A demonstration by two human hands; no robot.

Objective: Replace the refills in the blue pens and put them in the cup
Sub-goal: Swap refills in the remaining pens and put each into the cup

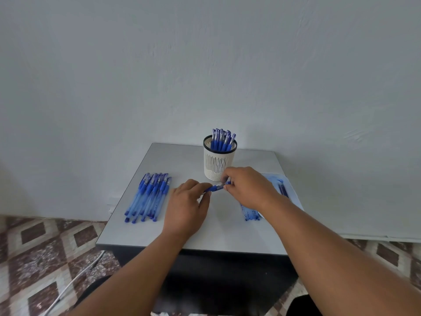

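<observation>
Soft, even, cool-toned light fills the scene with no glare and only faint shadows under the hands on the table [239, 224], while the wide lens bends the floor [41, 258] at the edges and fine detail looks slightly smeared.

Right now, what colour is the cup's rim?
Black, on a white slotted cup; the rim shows best in the head view.

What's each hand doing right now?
Left hand: pinches the blue pen at one end.
Right hand: grips the same pen's other end.
</observation>
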